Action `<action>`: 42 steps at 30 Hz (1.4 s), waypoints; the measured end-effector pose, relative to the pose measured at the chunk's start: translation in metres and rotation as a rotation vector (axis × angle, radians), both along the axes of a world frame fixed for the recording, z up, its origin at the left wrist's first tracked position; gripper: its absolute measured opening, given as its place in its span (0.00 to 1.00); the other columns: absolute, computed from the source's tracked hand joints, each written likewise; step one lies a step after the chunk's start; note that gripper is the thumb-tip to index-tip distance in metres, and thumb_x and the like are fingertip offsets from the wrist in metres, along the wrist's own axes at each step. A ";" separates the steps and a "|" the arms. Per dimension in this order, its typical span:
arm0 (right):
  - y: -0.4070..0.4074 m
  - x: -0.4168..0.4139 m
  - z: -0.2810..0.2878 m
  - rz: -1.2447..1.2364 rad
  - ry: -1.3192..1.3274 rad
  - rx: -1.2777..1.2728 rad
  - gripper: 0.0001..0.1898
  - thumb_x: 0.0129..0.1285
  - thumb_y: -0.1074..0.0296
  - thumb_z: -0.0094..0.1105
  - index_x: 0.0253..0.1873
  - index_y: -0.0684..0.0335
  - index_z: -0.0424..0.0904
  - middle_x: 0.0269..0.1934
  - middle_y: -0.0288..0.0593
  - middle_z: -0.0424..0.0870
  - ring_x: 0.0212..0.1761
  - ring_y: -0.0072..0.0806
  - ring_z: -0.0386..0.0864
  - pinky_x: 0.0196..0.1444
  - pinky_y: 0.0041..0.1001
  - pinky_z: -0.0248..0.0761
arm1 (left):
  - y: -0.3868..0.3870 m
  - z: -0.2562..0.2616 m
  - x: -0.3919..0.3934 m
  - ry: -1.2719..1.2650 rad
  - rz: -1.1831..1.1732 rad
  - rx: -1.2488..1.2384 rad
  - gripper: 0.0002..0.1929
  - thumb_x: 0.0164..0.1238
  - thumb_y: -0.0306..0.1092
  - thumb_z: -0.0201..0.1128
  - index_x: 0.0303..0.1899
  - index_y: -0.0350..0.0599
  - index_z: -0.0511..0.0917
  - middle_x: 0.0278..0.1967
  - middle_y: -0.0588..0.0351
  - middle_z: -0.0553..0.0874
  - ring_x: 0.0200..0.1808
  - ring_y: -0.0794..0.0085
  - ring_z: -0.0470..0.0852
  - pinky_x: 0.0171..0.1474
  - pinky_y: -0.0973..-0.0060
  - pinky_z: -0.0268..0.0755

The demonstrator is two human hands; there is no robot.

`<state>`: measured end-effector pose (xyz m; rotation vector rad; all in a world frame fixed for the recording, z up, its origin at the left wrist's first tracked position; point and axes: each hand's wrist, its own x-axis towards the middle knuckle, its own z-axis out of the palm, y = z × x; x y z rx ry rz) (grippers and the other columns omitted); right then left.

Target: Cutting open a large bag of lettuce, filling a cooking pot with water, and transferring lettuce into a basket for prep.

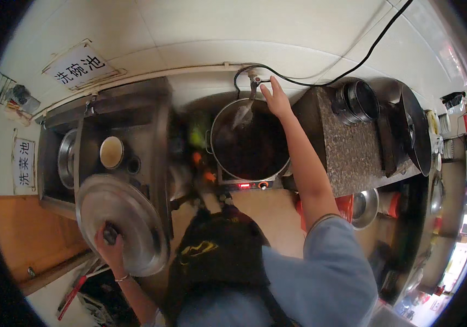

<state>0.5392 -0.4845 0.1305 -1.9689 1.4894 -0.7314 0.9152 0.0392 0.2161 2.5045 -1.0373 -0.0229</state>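
Note:
My left hand [111, 249] grips the dark knob of a large round metal lid [135, 208], tilted over the front of the sink. My right hand [276, 98] is raised at the lever of a wall tap [254, 80], its thumb and fingers apart. Whether it touches the lever is hard to tell. Below the tap stands a wide, deep metal pot [250, 143] with a dark interior. A whitish stream of water [243, 115] falls into it. The pot sits on an electric cooker [254, 186] with a lit red display and a knob.
The steel double sink [162, 135] at left holds a bowl of cloudy liquid [111, 152] and a metal basin [67, 157]. Black round pans [364, 100] and a wok [415, 128] stand on the stone counter [350, 151] at right. A black cable [360, 63] loops behind the tap.

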 end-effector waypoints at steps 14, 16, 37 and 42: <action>-0.005 -0.007 -0.005 -0.010 0.126 -0.096 0.34 0.64 0.41 0.45 0.64 0.64 0.62 0.62 0.52 0.67 0.63 0.46 0.66 0.61 0.41 0.61 | -0.019 0.007 -0.009 0.047 0.000 0.019 0.30 0.37 0.24 0.68 0.51 0.42 0.75 0.50 0.49 0.76 0.54 0.58 0.73 0.59 0.67 0.64; -0.004 -0.006 -0.001 -0.013 0.140 -0.097 0.33 0.63 0.41 0.45 0.63 0.64 0.63 0.61 0.53 0.68 0.62 0.46 0.67 0.60 0.42 0.62 | -0.014 0.003 -0.006 0.027 -0.010 0.014 0.30 0.37 0.24 0.68 0.51 0.42 0.75 0.50 0.49 0.76 0.54 0.58 0.73 0.59 0.67 0.64; -0.004 -0.008 0.005 -0.023 0.191 -0.044 0.32 0.63 0.40 0.46 0.62 0.62 0.66 0.58 0.53 0.72 0.60 0.44 0.70 0.58 0.40 0.63 | -0.002 -0.001 -0.014 0.147 -0.015 -0.077 0.31 0.36 0.21 0.66 0.52 0.42 0.75 0.50 0.50 0.77 0.54 0.60 0.74 0.59 0.68 0.64; -0.006 -0.010 0.001 -0.015 0.220 -0.072 0.33 0.63 0.39 0.45 0.62 0.61 0.66 0.57 0.53 0.72 0.59 0.45 0.70 0.58 0.41 0.63 | -0.008 0.005 -0.021 0.103 -0.012 -0.049 0.31 0.35 0.21 0.66 0.52 0.43 0.75 0.49 0.51 0.77 0.54 0.60 0.75 0.59 0.68 0.65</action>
